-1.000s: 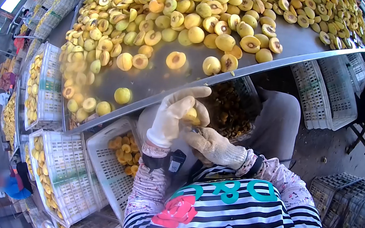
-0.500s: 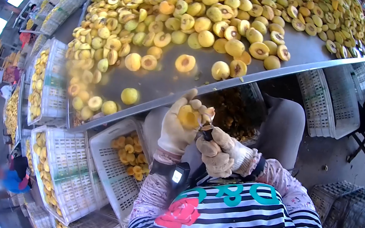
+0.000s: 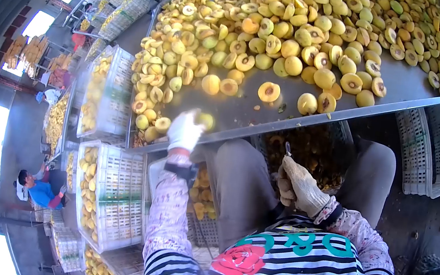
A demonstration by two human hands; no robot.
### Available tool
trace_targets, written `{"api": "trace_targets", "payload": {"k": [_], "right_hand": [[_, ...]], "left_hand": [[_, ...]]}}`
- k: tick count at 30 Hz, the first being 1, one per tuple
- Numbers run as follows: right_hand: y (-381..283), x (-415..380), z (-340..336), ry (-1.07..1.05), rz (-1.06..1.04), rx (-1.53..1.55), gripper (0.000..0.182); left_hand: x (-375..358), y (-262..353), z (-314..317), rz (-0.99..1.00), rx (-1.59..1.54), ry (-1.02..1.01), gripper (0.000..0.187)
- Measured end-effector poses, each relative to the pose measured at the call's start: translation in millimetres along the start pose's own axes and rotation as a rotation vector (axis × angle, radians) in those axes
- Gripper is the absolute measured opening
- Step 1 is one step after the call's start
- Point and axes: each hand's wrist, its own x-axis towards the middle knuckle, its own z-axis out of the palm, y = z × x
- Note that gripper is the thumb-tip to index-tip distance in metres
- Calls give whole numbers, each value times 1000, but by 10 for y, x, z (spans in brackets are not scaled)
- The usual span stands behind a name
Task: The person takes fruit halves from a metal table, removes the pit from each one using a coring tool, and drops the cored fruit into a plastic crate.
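The left hand has left the right hand; its fingers now curl around a peach at the counter edge, while the right's fingers clasp a small pitting tool below that edge, so another fruit is starting.

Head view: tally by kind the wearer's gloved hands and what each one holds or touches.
White-gloved hands: 2 (left hand, right hand)
Small metal-tipped tool in right hand: 1
Yellow-green fruit touched by left hand: 1
Total: 4
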Motion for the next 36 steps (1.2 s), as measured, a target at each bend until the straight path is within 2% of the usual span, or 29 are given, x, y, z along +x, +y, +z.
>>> {"api": "trace_targets", "payload": {"k": [1,2,5,6,7,9,10,12,13,15,16,19,20,23,24,27,29,31,36], "right_hand": [[0,-21,-20,12,2,13,38],[-21,-73,9,22,-20,-8,37],[-56,-202,62,50,-121,-121,35],[-29,-171,0,7,-134,-168,32],[-43,-183,20,13,-144,-224,32],[-80,-192,131,29,-153,-345,32],[-67,-163,134,-22,-187,-413,34],[-90,-171,257,-61,-159,-337,33],[-128,-169,312,-61,-144,-289,30],[-150,-107,358,-25,-156,-177,29],[-152,-91,363,-12,-164,-120,28],[-154,-111,336,42,-264,-187,27],[-165,-131,313,41,-341,-169,23],[-234,-111,147,142,-293,-154,27],[-205,-105,127,140,-289,-280,30],[-111,-208,225,175,-243,-740,40],[-184,-256,355,171,-96,-1038,50],[-163,-253,346,209,-233,-1074,50],[-52,-143,326,271,-271,-978,47]], "left_hand": [[111,55,101,11,100,-124,46],[196,73,192,14,137,-136,50],[350,150,245,-25,-651,-79,45],[280,185,249,-73,-1208,-211,45],[106,403,134,-20,-1595,-267,47],[-212,747,88,151,-2043,-461,50],[-385,887,97,143,-2198,-508,50],[-668,1088,194,79,-2431,-567,53],[-771,1201,221,28,-2507,-575,46],[-922,1348,381,-185,-2461,-424,40],[-984,1404,382,-142,-2382,-386,34],[-1046,1555,178,-182,-2092,-435,38],[-1042,1572,171,-137,-1969,-423,44],[-1041,1434,322,-1,-1780,-362,42],[-1051,1441,369,-53,-1900,-329,28],[-1046,1438,424,-265,-2131,-306,15],[-1058,1534,357,-305,-2109,-268,7],[-1073,1577,370,-283,-2151,-221,8],[-1101,1782,329,-410,-2175,-68,10]]}}
